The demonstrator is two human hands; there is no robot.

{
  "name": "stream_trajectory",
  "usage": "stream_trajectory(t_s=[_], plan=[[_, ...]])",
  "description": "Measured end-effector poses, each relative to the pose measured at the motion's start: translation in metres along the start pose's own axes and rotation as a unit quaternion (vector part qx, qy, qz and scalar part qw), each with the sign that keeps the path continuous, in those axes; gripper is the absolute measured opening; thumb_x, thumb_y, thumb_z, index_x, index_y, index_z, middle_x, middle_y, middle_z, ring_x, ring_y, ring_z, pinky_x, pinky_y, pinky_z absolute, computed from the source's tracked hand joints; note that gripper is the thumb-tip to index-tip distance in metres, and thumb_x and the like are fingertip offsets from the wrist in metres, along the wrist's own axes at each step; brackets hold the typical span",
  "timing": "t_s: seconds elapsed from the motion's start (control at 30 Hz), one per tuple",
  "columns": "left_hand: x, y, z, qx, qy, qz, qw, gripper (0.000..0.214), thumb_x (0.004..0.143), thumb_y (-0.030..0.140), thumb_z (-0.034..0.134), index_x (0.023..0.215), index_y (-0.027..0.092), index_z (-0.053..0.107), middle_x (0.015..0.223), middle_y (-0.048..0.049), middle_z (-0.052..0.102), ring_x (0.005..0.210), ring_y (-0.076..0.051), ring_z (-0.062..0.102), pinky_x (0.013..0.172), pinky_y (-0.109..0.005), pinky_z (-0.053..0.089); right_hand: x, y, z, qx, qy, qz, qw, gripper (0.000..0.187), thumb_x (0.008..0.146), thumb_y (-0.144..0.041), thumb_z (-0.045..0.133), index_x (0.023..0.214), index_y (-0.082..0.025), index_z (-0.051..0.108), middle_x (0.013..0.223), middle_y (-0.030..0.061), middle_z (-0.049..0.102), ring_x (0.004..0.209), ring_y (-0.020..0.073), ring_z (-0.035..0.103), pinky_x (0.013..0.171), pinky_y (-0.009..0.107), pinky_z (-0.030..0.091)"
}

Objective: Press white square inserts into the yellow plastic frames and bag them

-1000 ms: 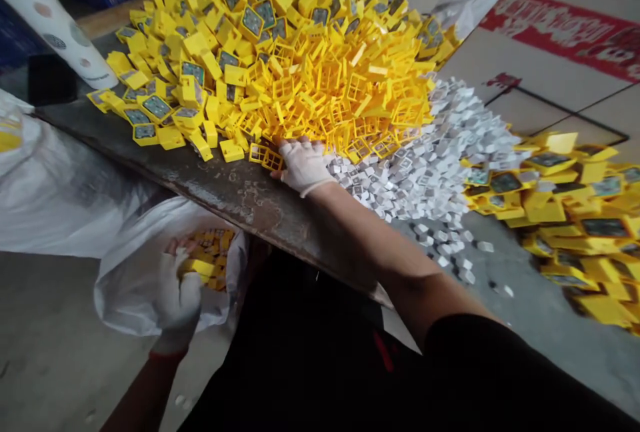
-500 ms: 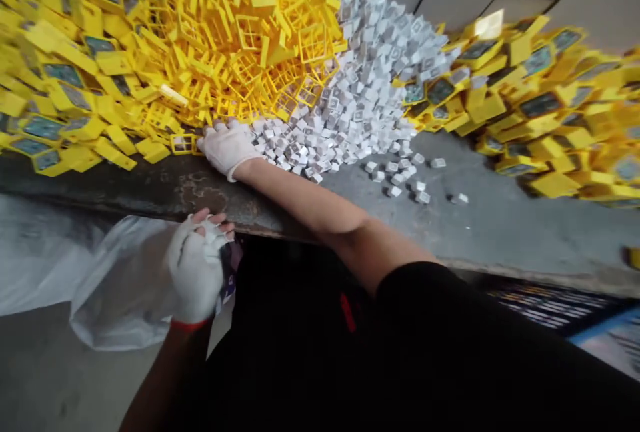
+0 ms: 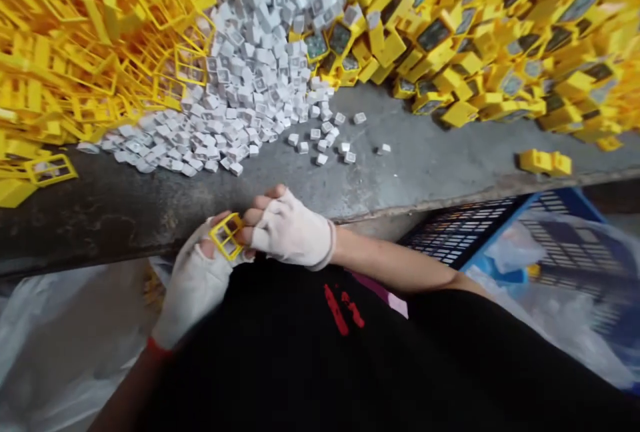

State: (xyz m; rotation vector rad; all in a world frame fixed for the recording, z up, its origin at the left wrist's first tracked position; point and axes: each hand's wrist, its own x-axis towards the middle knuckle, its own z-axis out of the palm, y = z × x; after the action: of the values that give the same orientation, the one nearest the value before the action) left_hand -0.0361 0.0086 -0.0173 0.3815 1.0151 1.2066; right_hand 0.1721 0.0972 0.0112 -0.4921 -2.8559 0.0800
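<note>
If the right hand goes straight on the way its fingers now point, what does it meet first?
The small yellow plastic frame held at the left hand. The right hand points at it and seems already to touch it, though depth is unclear.

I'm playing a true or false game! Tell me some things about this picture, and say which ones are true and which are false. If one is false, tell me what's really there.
1. The left hand and right hand hold a blue frame. False: a yellow square frame sits between their fingers.
2. Both hands wear white gloves. True.
3. The small white cubes touch the heap of yellow frames. True.
4. Yellow blocks fill the blue crate. False: the yellow blocks are heaped on grey concrete.
5. The black top has red marks. True.
</note>
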Motion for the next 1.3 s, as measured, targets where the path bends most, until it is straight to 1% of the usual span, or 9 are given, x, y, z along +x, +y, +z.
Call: stream_trajectory(t_s=[0.13,0.27,0.37,0.5,0.63,0.73,0.87,1.13,1.3], plan=[[-0.002,-0.004,0.045,0.032,-0.010,-0.012,0.999,0.048,0.076,0.044,0.112,0.117,0.025,0.095,0.110,-0.0074,0.091,0.090,-0.023,0.084,0.078,-0.032,0.072,-0.052,0.010,0.005,0.001,0.081,0.019,0.997,0.023,0.123,-0.031,0.058,0.119,-0.027,0.081,0.107,0.0034,0.082,0.096,0.0220,0.064,0.091,0.045,0.044],[0.007,-0.004,0.060,0.039,0.032,-0.002,0.999,0.041,0.077,0.043,0.108,0.109,0.024,0.092,0.099,-0.0067,0.088,0.085,-0.025,0.084,0.064,-0.030,0.068,-0.071,0.065,-0.002,0.063,0.109,0.103,0.987,0.023,0.118,-0.043,0.072,0.132,-0.028,0.082,0.110,0.0040,0.087,0.098,0.0223,0.074,0.093,0.046,0.051],[0.014,-0.004,0.062,0.047,0.066,-0.002,0.997,0.037,0.088,0.049,0.096,0.111,0.022,0.087,0.095,-0.0075,0.084,0.081,-0.026,0.084,0.057,-0.029,0.065,-0.063,0.124,0.000,0.032,0.039,0.293,0.955,0.033,0.110,-0.030,0.078,0.141,-0.021,0.082,0.136,0.0117,0.087,0.128,0.0317,0.078,0.113,0.058,0.049],[0.015,-0.005,0.064,0.045,0.072,-0.021,0.996,0.030,0.093,0.044,0.091,0.112,0.021,0.085,0.101,-0.0091,0.084,0.084,-0.027,0.084,0.057,-0.029,0.064,-0.043,0.166,0.013,0.038,-0.015,0.327,0.944,0.012,0.098,-0.019,0.083,0.109,-0.015,0.086,0.120,0.0103,0.090,0.126,0.0320,0.081,0.125,0.065,0.044],[0.013,-0.006,0.062,-0.006,0.041,-0.017,0.999,0.028,0.092,0.037,0.097,0.112,0.022,0.086,0.107,-0.0090,0.086,0.092,-0.027,0.085,0.063,-0.029,0.066,-0.050,0.145,0.017,0.226,0.112,0.251,0.935,0.014,0.102,-0.032,0.083,0.110,-0.020,0.084,0.103,0.0045,0.088,0.099,0.0217,0.082,0.111,0.052,0.061],[0.014,-0.005,0.060,-0.030,0.011,-0.029,0.999,0.021,0.098,0.034,0.091,0.114,0.021,0.086,0.110,-0.0097,0.086,0.094,-0.028,0.085,0.064,-0.031,0.066,-0.062,0.108,0.015,0.418,0.216,0.206,0.858,0.044,0.105,-0.059,0.084,0.133,-0.024,0.083,0.109,0.0036,0.088,0.095,0.0202,0.082,0.093,0.041,0.070],[0.019,-0.005,0.057,-0.053,-0.011,-0.045,0.998,0.020,0.103,0.035,0.085,0.117,0.020,0.085,0.113,-0.0093,0.086,0.087,-0.026,0.084,0.064,-0.033,0.067,-0.063,0.066,0.018,0.485,0.272,0.227,0.799,0.057,0.098,-0.076,0.088,0.121,-0.025,0.084,0.106,0.0042,0.088,0.094,0.0212,0.084,0.093,0.040,0.074],[0.014,-0.010,0.059,-0.082,-0.038,-0.034,0.995,0.022,0.099,0.030,0.093,0.117,0.023,0.084,0.116,-0.0070,0.088,0.097,-0.027,0.085,0.067,-0.031,0.069,-0.058,0.026,0.026,0.352,0.330,0.250,0.840,0.042,0.104,-0.069,0.085,0.116,-0.029,0.083,0.104,0.0036,0.088,0.094,0.0238,0.083,0.091,0.043,0.070],[0.009,-0.007,0.061,-0.081,-0.028,-0.027,0.996,0.019,0.099,0.028,0.093,0.117,0.024,0.086,0.116,-0.0054,0.088,0.097,-0.025,0.084,0.069,-0.030,0.070,-0.059,0.017,0.024,0.268,0.325,0.160,0.893,0.015,0.110,-0.047,0.082,0.115,-0.034,0.087,0.106,0.0031,0.092,0.090,0.0250,0.084,0.097,0.050,0.065]])
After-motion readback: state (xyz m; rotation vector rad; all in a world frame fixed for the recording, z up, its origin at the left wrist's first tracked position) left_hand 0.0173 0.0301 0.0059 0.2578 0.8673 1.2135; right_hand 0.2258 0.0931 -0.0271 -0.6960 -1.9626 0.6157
